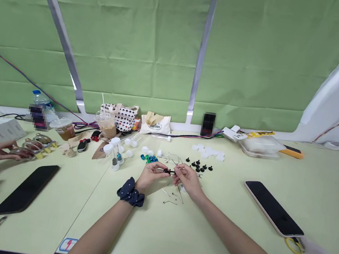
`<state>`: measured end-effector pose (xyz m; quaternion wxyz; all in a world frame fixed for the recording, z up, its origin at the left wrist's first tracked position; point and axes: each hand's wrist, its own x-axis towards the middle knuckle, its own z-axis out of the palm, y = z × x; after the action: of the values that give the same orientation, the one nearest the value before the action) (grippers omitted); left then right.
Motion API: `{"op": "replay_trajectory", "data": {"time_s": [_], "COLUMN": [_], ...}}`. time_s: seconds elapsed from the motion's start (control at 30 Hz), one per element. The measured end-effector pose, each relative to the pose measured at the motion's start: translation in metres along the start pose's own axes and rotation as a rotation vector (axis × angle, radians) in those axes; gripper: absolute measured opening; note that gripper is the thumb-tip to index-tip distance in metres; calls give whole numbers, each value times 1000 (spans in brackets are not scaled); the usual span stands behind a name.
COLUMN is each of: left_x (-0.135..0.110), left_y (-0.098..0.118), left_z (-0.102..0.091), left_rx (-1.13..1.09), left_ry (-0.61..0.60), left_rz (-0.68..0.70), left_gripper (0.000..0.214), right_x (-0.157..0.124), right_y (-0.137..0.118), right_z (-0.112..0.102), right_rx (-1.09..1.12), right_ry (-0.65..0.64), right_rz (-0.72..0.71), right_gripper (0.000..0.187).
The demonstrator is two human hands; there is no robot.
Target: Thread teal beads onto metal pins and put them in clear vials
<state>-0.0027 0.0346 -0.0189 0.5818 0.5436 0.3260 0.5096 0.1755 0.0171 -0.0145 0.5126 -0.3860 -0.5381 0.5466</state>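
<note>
The left hand (150, 176) and right hand (189, 182) pinch a small, slim black part (169, 171); loosened fingertips could drop it among bent, silvery metal wires (170, 202).

Table (203, 242): pale yellow-green, seam (83, 206) left of centre
Middle: bent wires (171, 202), black plugs (197, 169), blue-green beads (151, 158), white caps (205, 154)
Back: drink cup (107, 126), cloth bag (160, 125)
Right edge: pale-edged phone (273, 208)
Left edge: dark phone (26, 189)
</note>
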Motion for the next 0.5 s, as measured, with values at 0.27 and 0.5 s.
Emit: {"op": "replay_trajectory", "data": {"time_s": [0.27,0.5], "left_x": [-1,-1], "left_y": [3,2], "left_z": [0,-2], "left_rx": [-13,-5], "left_ry": [33,1], "left_rz": [-1,-24], "left_gripper": [31,31], "right_x": [-4,-1], "right_y": [-9,-11], "right_z": [-1,-2], "right_rx": [-12,-25], "right_ry": [-84,-157], "right_rz": [73,2], "right_gripper": [39,37]}}
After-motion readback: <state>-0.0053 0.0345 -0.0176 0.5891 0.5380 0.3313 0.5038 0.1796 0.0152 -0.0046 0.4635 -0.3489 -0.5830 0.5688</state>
